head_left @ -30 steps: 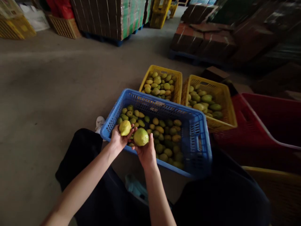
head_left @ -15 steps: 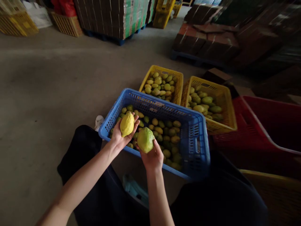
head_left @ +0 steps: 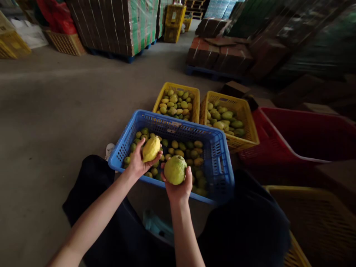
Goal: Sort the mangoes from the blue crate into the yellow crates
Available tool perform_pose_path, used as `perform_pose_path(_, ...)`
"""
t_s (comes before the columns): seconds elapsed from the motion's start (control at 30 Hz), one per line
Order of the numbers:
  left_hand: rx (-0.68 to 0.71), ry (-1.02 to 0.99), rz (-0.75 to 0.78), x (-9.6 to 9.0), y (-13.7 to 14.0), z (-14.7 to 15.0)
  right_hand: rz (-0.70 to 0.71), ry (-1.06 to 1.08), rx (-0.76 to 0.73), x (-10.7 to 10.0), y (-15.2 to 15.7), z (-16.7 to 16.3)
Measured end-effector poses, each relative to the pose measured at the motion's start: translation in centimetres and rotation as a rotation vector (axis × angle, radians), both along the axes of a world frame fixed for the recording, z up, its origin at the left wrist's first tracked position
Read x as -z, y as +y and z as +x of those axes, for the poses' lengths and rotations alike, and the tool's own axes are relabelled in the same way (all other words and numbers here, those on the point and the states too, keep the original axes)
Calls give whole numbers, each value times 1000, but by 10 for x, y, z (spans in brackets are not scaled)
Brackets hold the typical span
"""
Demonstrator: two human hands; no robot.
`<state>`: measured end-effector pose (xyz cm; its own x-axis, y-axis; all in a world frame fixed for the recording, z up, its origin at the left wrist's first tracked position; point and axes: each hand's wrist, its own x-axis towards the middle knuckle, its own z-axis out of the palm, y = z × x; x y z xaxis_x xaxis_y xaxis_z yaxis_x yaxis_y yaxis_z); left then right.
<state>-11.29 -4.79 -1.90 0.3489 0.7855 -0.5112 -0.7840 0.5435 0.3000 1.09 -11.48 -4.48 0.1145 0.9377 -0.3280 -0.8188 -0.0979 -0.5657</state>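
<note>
You have a grey concrete floor [head_left: 55,126] under everything; a blue perforated crate [head_left: 194,128] stands before you, its underside hidden; just beyond it you see a yellow crate [head_left: 179,86] on the floor, with another yellow crate [head_left: 249,126] beside it; a white shoe [head_left: 109,149] rests near your left knee; farther off sit a blue pallet [head_left: 131,59] and a second blue pallet [head_left: 203,71], both bearing cartons.

Held green fruit [head_left: 175,170] at new angle
</note>
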Motion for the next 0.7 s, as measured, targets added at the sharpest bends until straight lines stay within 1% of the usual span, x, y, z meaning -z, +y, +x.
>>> perform_pose_path(0.07, -11, 57, 2, 3, 0, 5, -9, -7, 9, -3, 1, 2)
perform_pose_path(0.13, -17, 112, 49, 7, -1, 9, -55, -3, 30, -2, 2, 3)
perform_pose_path(0.23, 28, 166, 123, 12, -4, 13, -182, 16, 114, 5, 4, 3)
perform_pose_path(0.33, 86, 177, 119, 15, -6, 14, -270, 46, 170, 14, 4, 2)
perform_pose_path(0.43, 64, 167, 78, 14, -7, 12, -254, 58, 131, 17, 2, -1)
perform_pose_path(0.53, 62, 109, 34, 9, -9, 11, -221, 51, 113, 13, 1, -4)
perform_pose_path(0.7, 120, 9, 131, 3, -13, 13, -241, 34, 146, 5, 0, -4)
